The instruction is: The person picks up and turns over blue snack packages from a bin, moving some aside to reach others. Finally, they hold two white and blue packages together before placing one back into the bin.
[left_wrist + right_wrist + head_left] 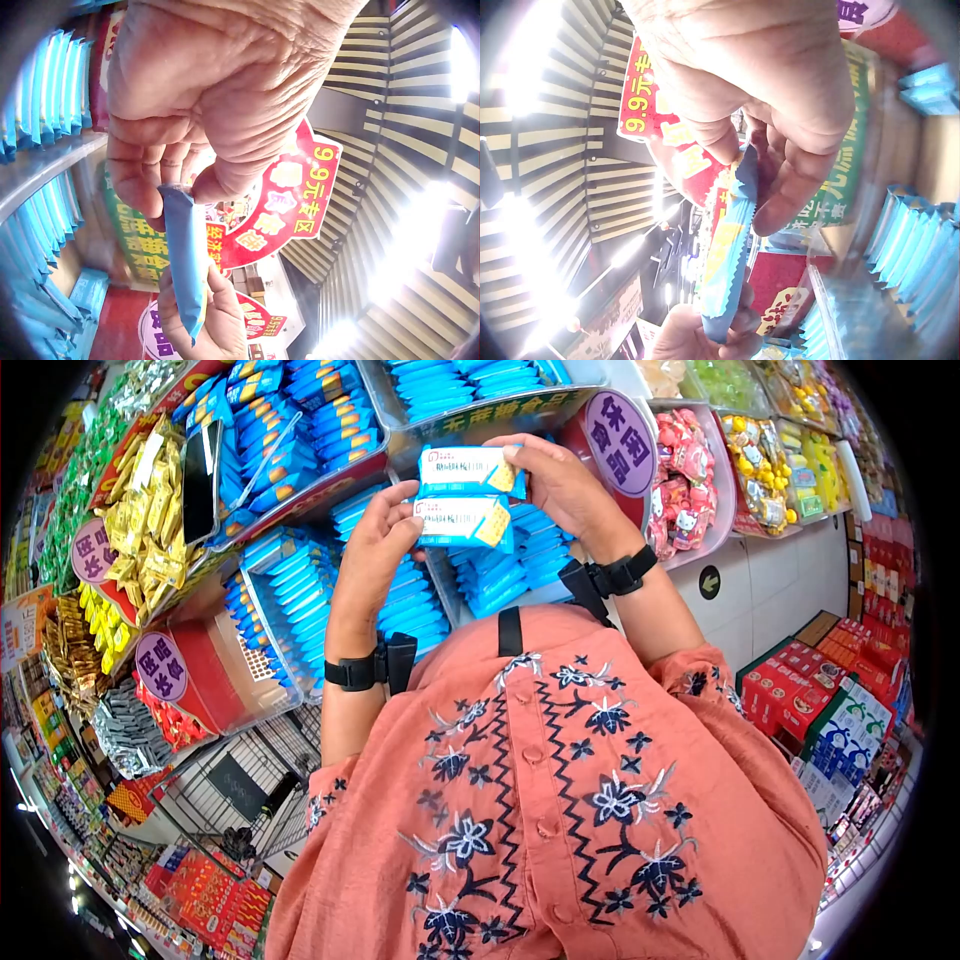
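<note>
Two blue biscuit packets are held up in front of the shelf in the head view. My left hand (405, 530) pinches the left end of the lower packet (462, 522). My right hand (520, 460) pinches the right end of the upper packet (468, 470). In the left wrist view, my left hand (176, 191) grips the top of an edge-on blue packet (186, 262), and the other hand touches its far end. The right wrist view shows my right hand (746, 161) pinching a packet (724, 255) the same way.
Clear bins of blue packets (290, 590) fill the shelf behind the hands. Yellow sweets (150, 510) and a black phone (200, 480) lie to the left. A purple oval sign (620, 440) and pink sweets (685, 470) are to the right, with red boxes (800, 680) lower right.
</note>
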Action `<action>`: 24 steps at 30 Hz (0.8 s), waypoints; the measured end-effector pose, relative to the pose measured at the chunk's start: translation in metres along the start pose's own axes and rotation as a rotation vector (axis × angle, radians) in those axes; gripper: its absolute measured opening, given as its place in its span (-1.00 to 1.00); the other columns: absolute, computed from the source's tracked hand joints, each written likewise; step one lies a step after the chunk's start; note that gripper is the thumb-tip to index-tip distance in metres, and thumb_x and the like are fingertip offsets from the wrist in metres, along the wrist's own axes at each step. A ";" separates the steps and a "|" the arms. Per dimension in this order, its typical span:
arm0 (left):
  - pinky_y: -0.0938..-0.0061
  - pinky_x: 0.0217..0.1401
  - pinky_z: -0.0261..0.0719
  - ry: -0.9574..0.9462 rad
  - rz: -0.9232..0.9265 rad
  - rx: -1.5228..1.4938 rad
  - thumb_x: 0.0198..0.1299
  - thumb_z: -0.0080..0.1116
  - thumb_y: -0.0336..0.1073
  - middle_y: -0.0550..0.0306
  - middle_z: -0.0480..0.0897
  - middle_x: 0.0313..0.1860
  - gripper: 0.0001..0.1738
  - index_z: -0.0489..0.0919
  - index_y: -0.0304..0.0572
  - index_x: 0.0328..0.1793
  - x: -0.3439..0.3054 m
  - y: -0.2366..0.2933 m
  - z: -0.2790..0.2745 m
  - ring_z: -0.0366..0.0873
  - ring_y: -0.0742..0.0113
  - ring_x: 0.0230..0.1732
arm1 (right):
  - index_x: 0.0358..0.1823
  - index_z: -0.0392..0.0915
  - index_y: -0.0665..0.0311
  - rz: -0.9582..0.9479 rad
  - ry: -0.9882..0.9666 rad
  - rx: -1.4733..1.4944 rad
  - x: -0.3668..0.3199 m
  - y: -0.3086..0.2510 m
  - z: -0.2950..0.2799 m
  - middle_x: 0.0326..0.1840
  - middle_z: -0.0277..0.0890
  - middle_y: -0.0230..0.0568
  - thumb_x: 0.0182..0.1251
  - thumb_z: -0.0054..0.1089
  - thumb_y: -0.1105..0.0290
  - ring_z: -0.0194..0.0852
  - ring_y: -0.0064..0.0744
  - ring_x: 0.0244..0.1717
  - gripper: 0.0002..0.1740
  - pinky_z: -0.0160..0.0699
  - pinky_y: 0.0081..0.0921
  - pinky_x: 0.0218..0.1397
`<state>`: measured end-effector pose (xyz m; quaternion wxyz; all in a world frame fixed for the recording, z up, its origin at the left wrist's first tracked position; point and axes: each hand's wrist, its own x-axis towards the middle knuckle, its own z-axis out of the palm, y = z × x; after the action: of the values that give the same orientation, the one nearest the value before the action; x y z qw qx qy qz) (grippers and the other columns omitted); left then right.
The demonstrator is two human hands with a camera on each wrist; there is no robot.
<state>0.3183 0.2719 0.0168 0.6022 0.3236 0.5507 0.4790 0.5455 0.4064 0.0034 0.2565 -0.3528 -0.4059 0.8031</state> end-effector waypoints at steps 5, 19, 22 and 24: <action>0.54 -0.17 0.55 0.000 0.002 -0.005 0.37 0.12 -0.29 0.08 0.64 0.10 -0.41 0.35 -0.33 0.49 0.001 0.000 0.000 0.58 0.43 0.00 | 0.22 0.56 0.20 0.010 0.009 0.015 0.000 0.001 0.000 0.03 0.62 -0.32 0.52 0.13 0.16 0.58 -0.50 0.01 -0.61 0.60 -0.43 0.02; 0.57 -0.17 0.59 0.013 -0.009 -0.025 0.34 0.16 -0.33 0.08 0.65 0.11 -0.40 0.35 -0.33 0.48 0.002 -0.002 -0.001 0.61 0.47 -0.05 | 0.21 0.56 0.18 0.034 0.029 0.046 0.001 0.003 0.000 0.02 0.62 -0.34 0.52 0.15 0.13 0.59 -0.51 0.01 -0.61 0.62 -0.43 0.01; 0.57 -0.17 0.60 0.011 -0.010 -0.031 0.35 0.16 -0.34 0.08 0.65 0.10 -0.41 0.36 -0.32 0.48 0.003 -0.003 -0.002 0.61 0.46 -0.05 | 0.21 0.56 0.19 0.040 0.040 0.051 0.003 0.005 -0.001 0.02 0.62 -0.32 0.52 0.14 0.15 0.59 -0.50 0.01 -0.61 0.62 -0.43 0.00; 0.56 -0.16 0.60 0.006 -0.007 -0.042 0.35 0.16 -0.34 0.08 0.64 0.10 -0.41 0.36 -0.32 0.48 0.005 -0.007 -0.004 0.61 0.46 -0.05 | 0.22 0.55 0.21 0.045 0.052 0.056 0.003 0.006 -0.002 0.02 0.61 -0.29 0.53 0.13 0.16 0.59 -0.48 0.00 -0.62 0.63 -0.41 0.00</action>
<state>0.3159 0.2738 0.0084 0.6090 0.3073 0.5434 0.4892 0.5448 0.4064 -0.0035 0.2586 -0.3750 -0.3687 0.8103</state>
